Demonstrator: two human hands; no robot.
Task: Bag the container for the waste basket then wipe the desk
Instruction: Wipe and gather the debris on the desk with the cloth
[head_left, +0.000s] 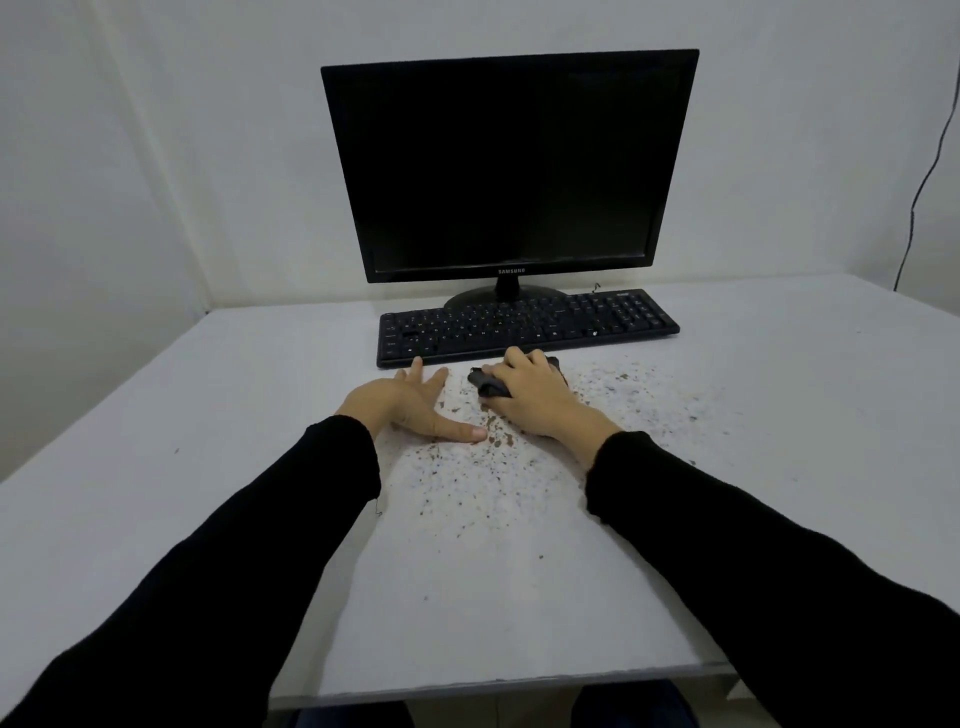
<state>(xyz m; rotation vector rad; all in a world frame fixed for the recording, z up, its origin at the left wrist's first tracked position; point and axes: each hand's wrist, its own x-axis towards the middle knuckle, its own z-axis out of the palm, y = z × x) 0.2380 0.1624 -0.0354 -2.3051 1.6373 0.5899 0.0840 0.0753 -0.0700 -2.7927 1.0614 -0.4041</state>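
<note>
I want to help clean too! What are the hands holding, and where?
The right hand grips a dark wad, likely a cloth, from above. The left hand holds nothing, flat on the desk.

Dark crumpled cloth (487, 387) on white, crumb-strewn desk (208, 441)

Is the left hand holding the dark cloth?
No, the left hand lies flat on the desk while the right hand grips the dark cloth.

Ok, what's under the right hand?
A dark cloth, held against the desk; the right hand grips it. Only its left end and a bit past the fingertips show. Whether crumbs lie beneath is hidden.
</note>
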